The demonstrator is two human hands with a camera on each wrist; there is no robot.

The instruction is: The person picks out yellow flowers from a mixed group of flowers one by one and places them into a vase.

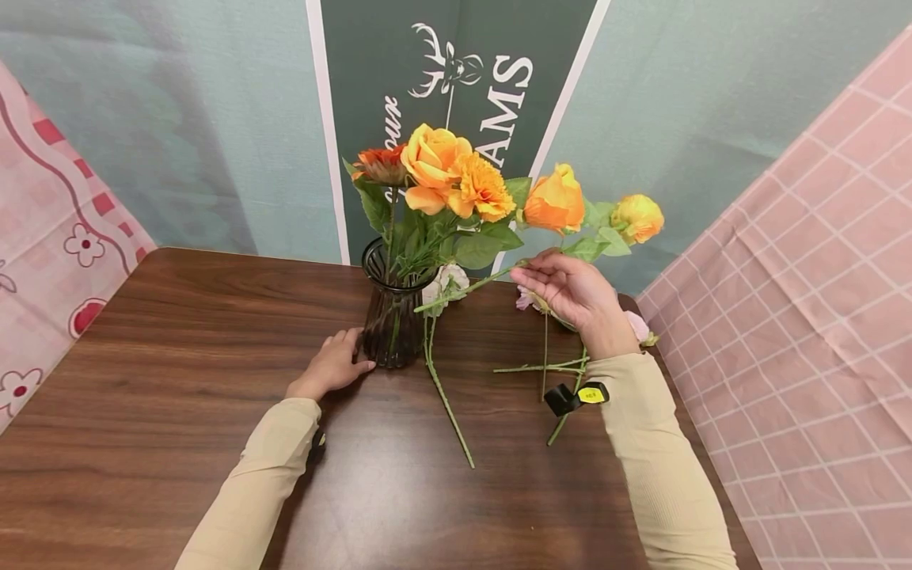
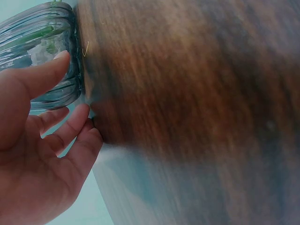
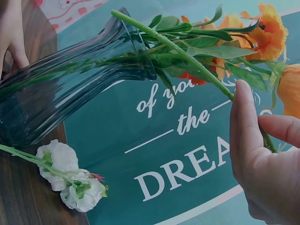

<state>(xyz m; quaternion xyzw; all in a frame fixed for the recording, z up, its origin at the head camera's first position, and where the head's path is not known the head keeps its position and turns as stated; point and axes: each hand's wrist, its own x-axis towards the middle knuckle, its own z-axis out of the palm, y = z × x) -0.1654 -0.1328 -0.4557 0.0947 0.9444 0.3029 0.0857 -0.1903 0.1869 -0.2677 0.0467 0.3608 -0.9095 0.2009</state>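
Note:
My right hand pinches a green stem between thumb and fingers. That stem slants down to the left, its cut end in front of the vase, just below the rim. An orange rose and a yellow-orange bloom stand above this hand. The dark ribbed glass vase is upright on the table, holding an orange rose, an orange carnation and a rust-red flower. At the vase's lower left side my left hand rests with relaxed fingers, thumb against the glass.
A white flower lies right of the vase, its stem pointing toward me. Several more stems and pale pink blooms lie on the wooden table under my right arm. Cloth hangings enclose the back and sides.

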